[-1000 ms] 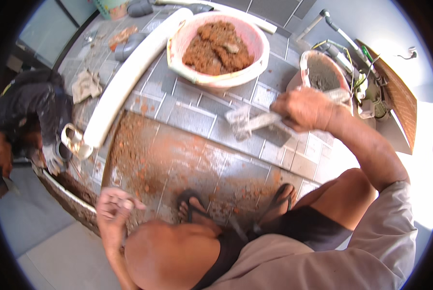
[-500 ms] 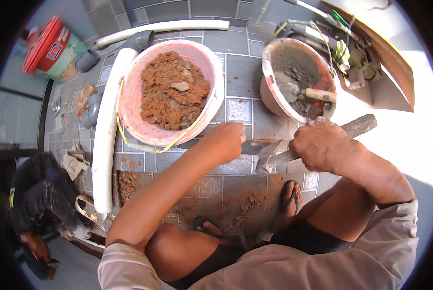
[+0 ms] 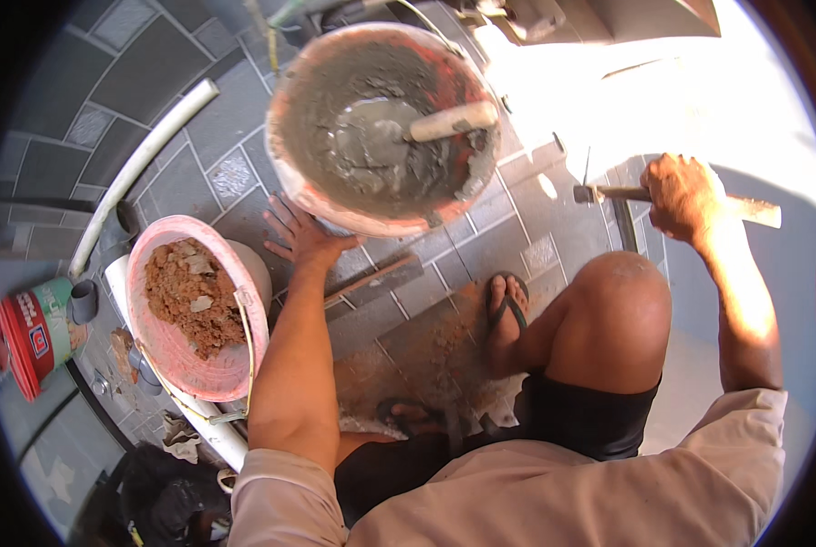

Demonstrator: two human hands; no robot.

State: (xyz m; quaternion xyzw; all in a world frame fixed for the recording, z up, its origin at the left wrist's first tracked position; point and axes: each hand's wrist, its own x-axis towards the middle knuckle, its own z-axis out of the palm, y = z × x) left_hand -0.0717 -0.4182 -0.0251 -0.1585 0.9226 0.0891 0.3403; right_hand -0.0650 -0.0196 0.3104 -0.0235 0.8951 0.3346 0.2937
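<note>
My right hand (image 3: 686, 196) is closed round the wooden handle of a hammer (image 3: 753, 211), whose small dark head points left, above the floor at the right. My left hand (image 3: 304, 235) has its fingers spread against the tiles, close under the left side of a bucket of wet grey mortar (image 3: 300, 193). Whether it touches that bucket I cannot tell. A trowel with a pale handle (image 3: 454, 121) rests in the mortar, its blade mostly covered. To the left of my left forearm stands a pink bucket (image 3: 153, 345) holding reddish soil and stone pieces (image 3: 189, 296).
White pipes (image 3: 142, 173) run along the left side. A red and green pail (image 3: 36, 333) lies near the wall. Behind my left arm, a person in dark clothing (image 3: 166, 497) is partly visible. Tile strips (image 3: 385, 283) lie before my feet. Strong sunlight washes out the upper right.
The view has turned right. My left hand has gone from a closed fist to spread fingers by the mortar bucket. My right hand has swung out to the right with the hammer.
</note>
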